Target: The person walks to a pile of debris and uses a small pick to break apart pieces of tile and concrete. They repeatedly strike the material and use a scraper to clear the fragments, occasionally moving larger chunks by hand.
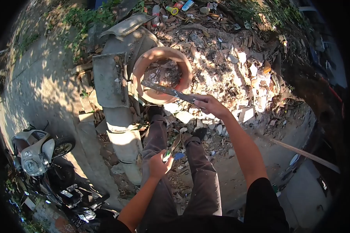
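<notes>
My right hand (212, 105) is closed around one end of a long, flat grey strip (168, 91) with pale marks on it. The strip's far end lies over the opening of a round terracotta ring (186, 70), like a large pot rim, with debris inside. Lower down, in front of my trouser leg, my left hand (158, 166) grips a green-handled tool (167, 156). A thin, blade-like part of that tool points up toward the rubble between my legs.
Concrete blocks (109, 83) form a low row left of the ring. Broken rubble and dry leaves (237, 73) cover the ground to the right. A parked motorcycle (35, 151) stands at lower left. A long pole (303, 152) slants at the right; litter (172, 10) lies at the top.
</notes>
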Tool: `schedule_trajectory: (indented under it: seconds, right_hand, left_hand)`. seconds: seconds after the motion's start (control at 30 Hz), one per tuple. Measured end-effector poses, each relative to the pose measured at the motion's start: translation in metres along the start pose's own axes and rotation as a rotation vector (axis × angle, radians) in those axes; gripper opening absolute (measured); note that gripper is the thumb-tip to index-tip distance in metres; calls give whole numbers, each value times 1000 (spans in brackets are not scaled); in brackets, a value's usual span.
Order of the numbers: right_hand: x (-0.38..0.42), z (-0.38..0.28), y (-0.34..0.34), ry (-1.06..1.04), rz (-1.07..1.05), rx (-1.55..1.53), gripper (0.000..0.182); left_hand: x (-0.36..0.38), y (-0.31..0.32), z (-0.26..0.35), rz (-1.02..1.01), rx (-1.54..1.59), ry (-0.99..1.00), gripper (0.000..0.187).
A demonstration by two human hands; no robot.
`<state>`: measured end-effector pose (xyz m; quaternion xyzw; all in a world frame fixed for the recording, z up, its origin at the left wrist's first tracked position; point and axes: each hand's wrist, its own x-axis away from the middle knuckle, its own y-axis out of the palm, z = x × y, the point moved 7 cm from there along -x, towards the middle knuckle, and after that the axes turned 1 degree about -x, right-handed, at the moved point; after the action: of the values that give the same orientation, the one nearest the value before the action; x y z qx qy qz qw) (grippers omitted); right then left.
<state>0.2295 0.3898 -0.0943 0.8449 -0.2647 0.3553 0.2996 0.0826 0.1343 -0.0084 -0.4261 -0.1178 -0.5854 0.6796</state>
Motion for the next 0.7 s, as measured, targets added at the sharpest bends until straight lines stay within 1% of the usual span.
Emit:
schedule_trajectory:
  seconds: [0.07, 0.13, 0.2, 0.23, 0.33, 0.37, 0.43, 0.47, 0.53, 0.57, 0.6, 0.63, 0.67, 0.7]
  right_hand:
    - [1, 15, 6, -21, -51, -178, 44]
    - [9, 23, 16, -12, -70, -351, 44]
    - [15, 35, 24, -38, -67, -538, 44]
    - [24, 34, 27, -19, -31, -607, 46]
    - [35, 41, 26, -188, -16, -687, 53]
    - [40, 46, 23, -194, -9, -692, 53]
    - [55, 31, 16, -372, -57, -891, 55]
    - [58, 30, 6, -349, -39, -933, 47]
    - [70, 12, -23, -310, 190, -623, 39]
    - [70, -1, -35, -327, 212, -525, 33]
    - [64, 2, -54, -278, 188, -412, 24]
    - [60, -1, -78, -241, 382, -338, 23]
    - [55, 2, -106, -181, 592, -140, 30]
    - [60, -18, -129, -70, 877, 388, 42]
  left_hand:
    - [0, -1, 5, 42, -19, 46, 20]
    - [1, 1, 5, 40, -37, 66, 18]
    - [0, 8, 10, 26, -41, 91, 17]
    - [1, 8, 14, 28, -57, 78, 17]
    - [1, 12, 21, 26, -62, 87, 18]
    - [0, 14, 16, 29, -59, 91, 18]
    - [-1, 16, 14, 52, -63, 101, 18]
    - [-1, 18, 13, 46, -65, 104, 18]
    - [-3, 17, 19, 37, -72, 111, 18]
    - [-4, 16, 24, 43, -70, 126, 18]
    - [-4, 15, 27, 39, -72, 128, 18]
    - [-5, 14, 29, 32, -73, 134, 18]
    - [-6, 14, 30, 24, -73, 141, 19]
    - [-8, 14, 31, 19, -74, 145, 19]
